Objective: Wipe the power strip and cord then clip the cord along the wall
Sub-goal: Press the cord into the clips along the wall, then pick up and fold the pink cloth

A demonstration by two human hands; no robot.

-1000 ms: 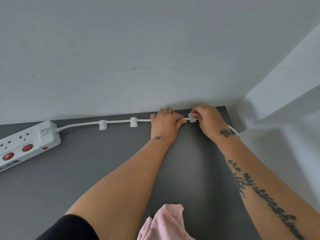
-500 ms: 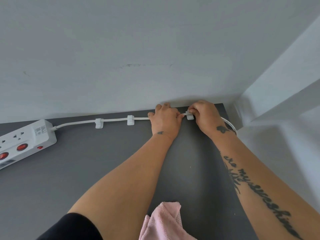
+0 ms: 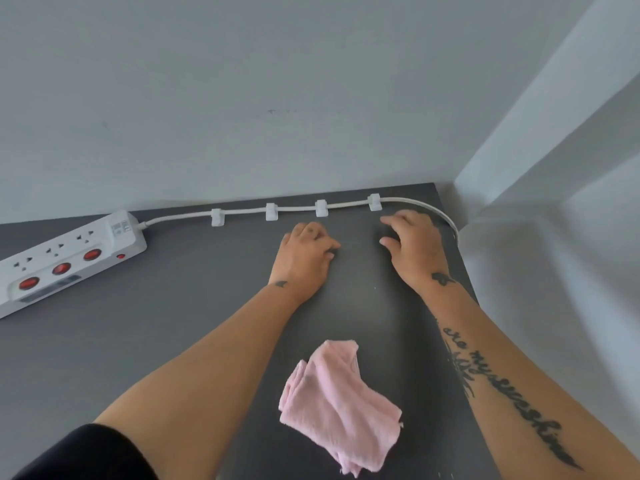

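Note:
A white power strip [image 3: 65, 261] with red switches lies at the left on the dark grey table [image 3: 138, 341]. Its white cord [image 3: 242, 211] runs right along the foot of the wall, held by several white clips [image 3: 321, 207], the rightmost clip [image 3: 374, 201] near the corner, then curves down off the table's right edge. My left hand [image 3: 304, 252] rests on the table just below the cord, fingers loosely curled, holding nothing. My right hand [image 3: 412, 242] hovers below the rightmost clip with fingers spread and empty. A crumpled pink cloth [image 3: 341, 407] lies near me between my forearms.
A pale grey wall [image 3: 277, 98] rises right behind the cord. A white wall return [image 3: 554, 168] closes the right side past the table's edge.
Both hands have let go of the cord and the rightmost clip and drawn back toward me. The view tilted down, showing more of the cloth and power strip.

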